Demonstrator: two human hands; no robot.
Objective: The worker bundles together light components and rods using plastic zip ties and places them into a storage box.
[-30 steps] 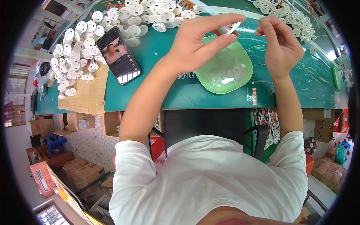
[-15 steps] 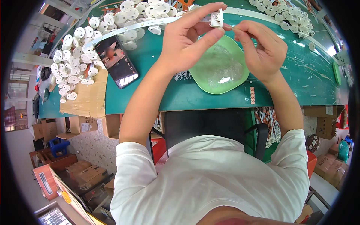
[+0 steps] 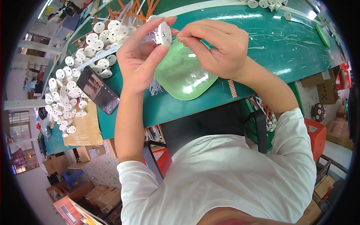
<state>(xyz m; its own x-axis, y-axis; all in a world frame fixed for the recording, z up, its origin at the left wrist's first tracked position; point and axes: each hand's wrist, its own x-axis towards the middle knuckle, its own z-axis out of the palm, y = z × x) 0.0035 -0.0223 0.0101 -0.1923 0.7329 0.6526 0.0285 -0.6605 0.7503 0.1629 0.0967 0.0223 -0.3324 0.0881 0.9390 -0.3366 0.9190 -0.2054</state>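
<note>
Between the fingertips and thumb of my left hand (image 3: 135,62) is a small round white disc fitting (image 3: 165,34), held on edge with its face toward the right. Thin pale wires trail behind it into the palm. Close to that face, my right hand (image 3: 223,47) is closed in a thumb-and-finger pinch; whatever sits in the pinch is too small to make out. Below both hands lies a green plate (image 3: 183,84) with clear, shiny bits in it. A bundle of thin white wires (image 3: 155,87) pokes out beside the plate's left edge.
A heap of white discs (image 3: 67,93) covers the table's left side, partly on flattened cardboard (image 3: 88,129). A phone (image 3: 98,90) leans near it. Orange strips (image 3: 131,11) lie behind. A small perforated strip (image 3: 232,89) rests near the front edge. More discs (image 3: 262,3) sit far right.
My head view has turned, so the table appears tilted and hands sit further left in the picture. The disc's face now shows more, and the right-hand pinch is close against it.
</note>
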